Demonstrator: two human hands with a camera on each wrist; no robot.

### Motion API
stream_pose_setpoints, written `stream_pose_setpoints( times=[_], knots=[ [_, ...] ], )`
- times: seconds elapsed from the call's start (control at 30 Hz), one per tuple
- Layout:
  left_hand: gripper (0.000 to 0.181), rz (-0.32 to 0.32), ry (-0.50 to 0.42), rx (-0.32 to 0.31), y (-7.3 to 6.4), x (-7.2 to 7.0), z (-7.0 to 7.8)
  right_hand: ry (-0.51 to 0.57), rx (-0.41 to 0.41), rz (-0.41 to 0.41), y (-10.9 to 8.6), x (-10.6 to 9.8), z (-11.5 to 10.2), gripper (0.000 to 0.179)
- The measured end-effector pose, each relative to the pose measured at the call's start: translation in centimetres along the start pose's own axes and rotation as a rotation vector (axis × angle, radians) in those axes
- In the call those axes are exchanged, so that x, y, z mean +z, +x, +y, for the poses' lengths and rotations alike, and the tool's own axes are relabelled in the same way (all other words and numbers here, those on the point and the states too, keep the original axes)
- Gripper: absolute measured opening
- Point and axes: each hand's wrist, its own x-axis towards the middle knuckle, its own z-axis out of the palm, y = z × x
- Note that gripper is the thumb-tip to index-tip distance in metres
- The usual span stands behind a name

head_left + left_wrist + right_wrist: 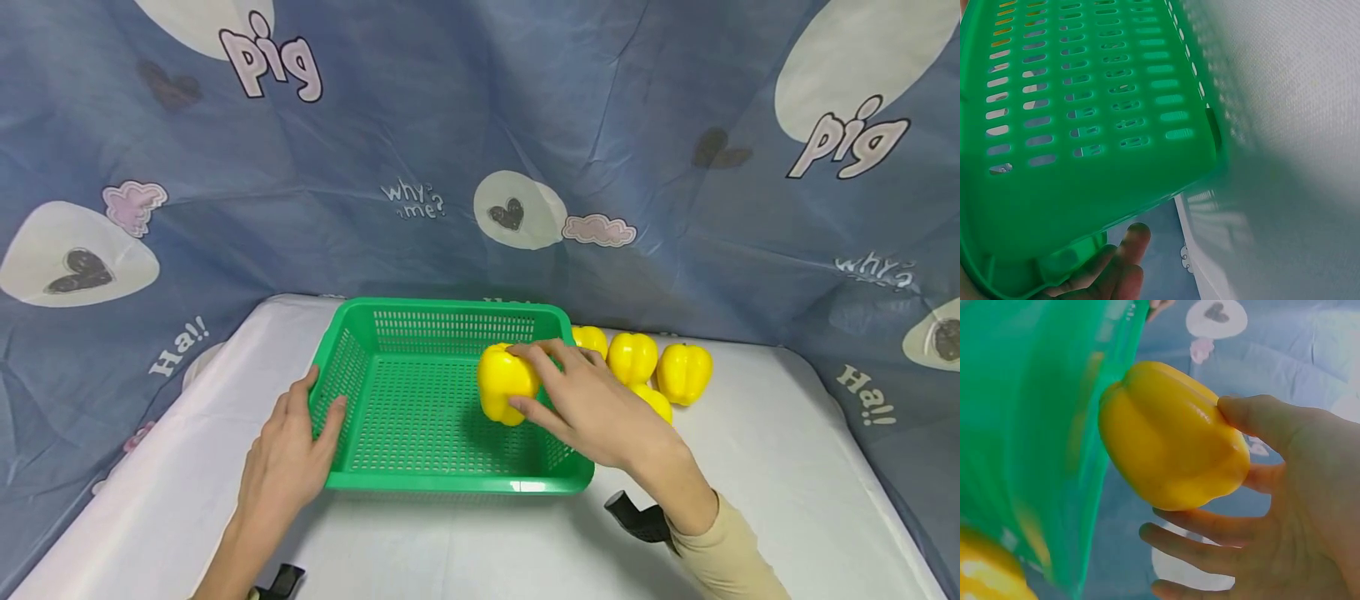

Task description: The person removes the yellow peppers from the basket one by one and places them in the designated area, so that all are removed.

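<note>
A yellow bell pepper (pixel 504 383) is held in my right hand (pixel 600 408) above the right part of a green plastic basket (pixel 457 482). In the right wrist view the thumb presses one side of the pepper (pixel 1172 437) and fingers support the other. My left hand (pixel 288 454) grips the basket's left rim, thumb inside and fingers outside. The left wrist view shows the slotted basket wall (pixel 1097 194) with fingertips (pixel 1138 236) beneath the rim. No other pepper shows inside the basket.
Several yellow bell peppers (pixel 684 373) lie on the white tabletop (pixel 757 433) right of the basket, partly hidden by my right hand. A blue printed cloth (pixel 450 267) hangs behind the table. Black wrist mounts (pixel 637 518) show at both wrists.
</note>
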Motion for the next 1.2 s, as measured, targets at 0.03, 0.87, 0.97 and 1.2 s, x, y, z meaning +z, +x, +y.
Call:
stream_pose_setpoints(
  times=[0.03,0.87,0.97,1.2],
  knots=[
    [0.071,0.006,-0.001,0.003,0.0,0.0,0.0,0.002,0.010,0.002,-0.2,-0.3,0.3,0.059],
    [0.071,0.018,-0.003,0.011,0.0,0.1,0.1,0.105,0.200,0.048,-5.7,-2.7,6.1,0.060],
    [0.071,0.024,-0.006,0.012,0.0,0.0,0.0,0.100,0.205,0.063,-6.3,-2.7,6.8,0.057],
    [0.071,0.026,-0.006,0.016,0.0,0.1,0.1,0.122,0.242,0.044,-7.6,-2.6,8.5,0.054]
  ],
)
